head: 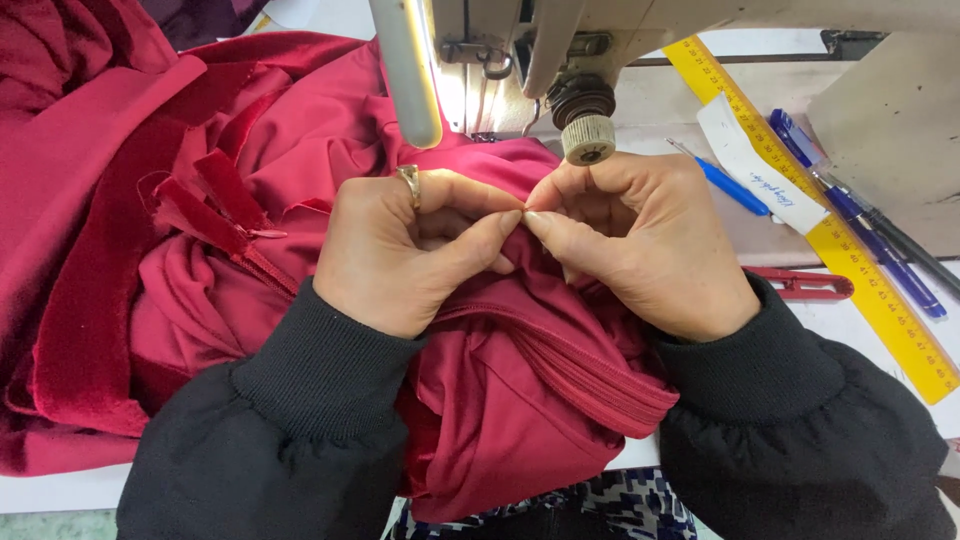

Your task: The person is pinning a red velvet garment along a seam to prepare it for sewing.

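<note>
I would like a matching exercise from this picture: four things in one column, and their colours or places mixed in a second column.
Things:
1. ruler
2. ring
3. fabric
4. pens

Descriptions:
A. dark red, pinched by both hands
B. yellow, lying slantwise at the right
C. blue, beside the ruler
D. on a finger of the left hand

Pairs: 1-B, 2-D, 3-A, 4-C. The right hand meets the left at the fingertips.

This is a sewing workshop. A sewing machine [560, 60] stands at twelve o'clock on a pale work table [60, 490], with its lamp [408, 70] lit. Red cloth [200, 200] is heaped from nine o'clock to the centre. At two o'clock lie a yellow ruler [850, 250], blue pens [860, 220] and a paper slip [755, 165].
</note>
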